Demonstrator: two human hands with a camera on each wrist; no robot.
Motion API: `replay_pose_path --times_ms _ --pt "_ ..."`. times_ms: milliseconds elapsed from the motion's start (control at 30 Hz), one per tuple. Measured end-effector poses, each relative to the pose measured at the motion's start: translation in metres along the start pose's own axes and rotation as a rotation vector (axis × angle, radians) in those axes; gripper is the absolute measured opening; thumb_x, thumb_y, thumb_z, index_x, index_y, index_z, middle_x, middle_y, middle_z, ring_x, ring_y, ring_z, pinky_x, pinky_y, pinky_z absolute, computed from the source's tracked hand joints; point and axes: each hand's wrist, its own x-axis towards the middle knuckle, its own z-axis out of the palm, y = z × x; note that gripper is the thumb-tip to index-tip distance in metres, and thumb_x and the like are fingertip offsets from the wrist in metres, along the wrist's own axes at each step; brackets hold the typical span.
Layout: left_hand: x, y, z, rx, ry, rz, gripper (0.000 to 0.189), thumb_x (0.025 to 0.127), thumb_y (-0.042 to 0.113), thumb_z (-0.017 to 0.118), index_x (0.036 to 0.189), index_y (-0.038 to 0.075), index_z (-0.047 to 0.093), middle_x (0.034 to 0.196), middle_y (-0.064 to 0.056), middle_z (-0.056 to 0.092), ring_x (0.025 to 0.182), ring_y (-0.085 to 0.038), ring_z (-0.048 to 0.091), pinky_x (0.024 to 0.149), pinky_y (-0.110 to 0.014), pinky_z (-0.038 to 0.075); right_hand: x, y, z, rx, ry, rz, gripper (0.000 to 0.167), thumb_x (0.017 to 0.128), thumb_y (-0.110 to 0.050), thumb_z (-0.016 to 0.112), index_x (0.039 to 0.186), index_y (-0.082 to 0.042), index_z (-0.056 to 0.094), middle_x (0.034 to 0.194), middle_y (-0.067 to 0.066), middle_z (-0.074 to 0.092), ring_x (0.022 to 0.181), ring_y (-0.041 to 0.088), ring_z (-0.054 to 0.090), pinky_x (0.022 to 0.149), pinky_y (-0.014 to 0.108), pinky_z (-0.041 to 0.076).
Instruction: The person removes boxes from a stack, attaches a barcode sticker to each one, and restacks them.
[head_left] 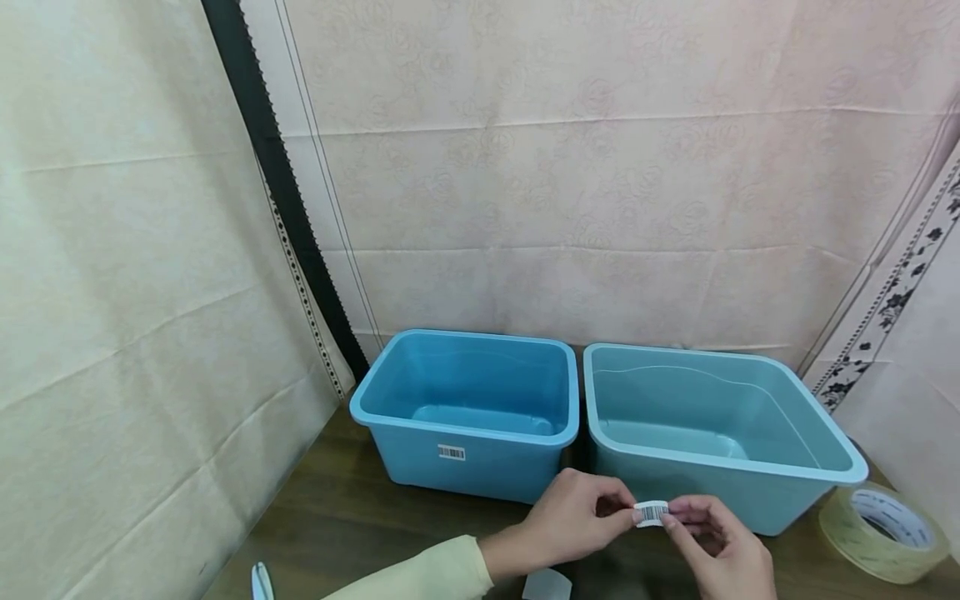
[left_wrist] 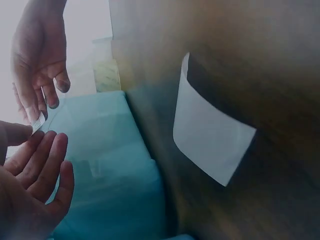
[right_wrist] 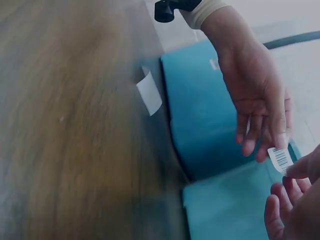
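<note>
Label (head_left: 651, 513) in your fingers: you hold it up above the table (head_left: 337, 525), in front of the teal bin (head_left: 776, 504) near its left end. Your left hand (head_left: 573, 517) pinches one edge between thumb and finger, and your right hand (head_left: 723, 546) pinches the opposite edge the same way. Your remaining right fingers are bent. The label bows slightly between your grips, its barcode facing up toward your head camera and visible from your right wrist too.

Just beyond your left hand stands the blue bin (head_left: 502, 467), upright, with a barcode sticker (head_left: 452, 452) on its front wall. The teal bin stands upright close beside it, to your right. Below your left wrist lies a piece of white paper (head_left: 547, 586), curled up at one end. A roll of clear tape (head_left: 870, 554) rests on the table just beside the teal bin's right end.

Far to your left, at the bottom of your head view, a pale blue thing (head_left: 262, 582) is cut off by the edge. Your left sleeve (head_left: 427, 573) is pale yellow. Cream cloth (head_left: 600, 192) hangs behind the bins.
</note>
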Motion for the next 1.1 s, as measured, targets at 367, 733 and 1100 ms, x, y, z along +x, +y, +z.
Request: replay_pose_path --times_ms 367,733,1100 --pt "0.02 0.006 0.034 -0.135 0.087 -0.028 0.019 0.106 0.033 0.065 0.115 0.025 0.08 0.1 0.018 0.079 0.08 0.021 0.06 0.07 -0.007 0.052 0.016 0.021 -0.016 0.016 0.167 0.092 0.018 0.094 -0.023 0.082 0.106 -0.012 0.075 0.08 -0.013 0.073 0.068 -0.002 0.065 0.058 0.018 0.053" --pt "0.026 0.018 0.055 -0.446 -0.054 -0.154 0.037 0.108 0.033 0.059 0.145 0.034 0.063 0.123 0.014 0.077 0.1 0.01 0.07 0.082 -0.014 0.056 0.032 0.039 -0.026 -0.034 0.228 0.129 0.025 0.098 -0.032 0.078 0.111 -0.012 0.074 0.079 -0.016 0.073 0.06 -0.006 0.063 0.053 0.022 0.052" --pt "0.036 0.026 0.06 -0.292 -0.043 -0.147 0.04 0.107 0.039 0.057 0.147 0.038 0.06 0.13 0.016 0.074 0.096 0.014 0.068 0.076 -0.014 0.054 0.046 0.045 -0.024 -0.064 0.314 0.102 0.023 0.097 -0.027 0.076 0.11 -0.009 0.074 0.097 0.013 0.081 0.057 -0.014 0.055 0.048 0.021 0.05"
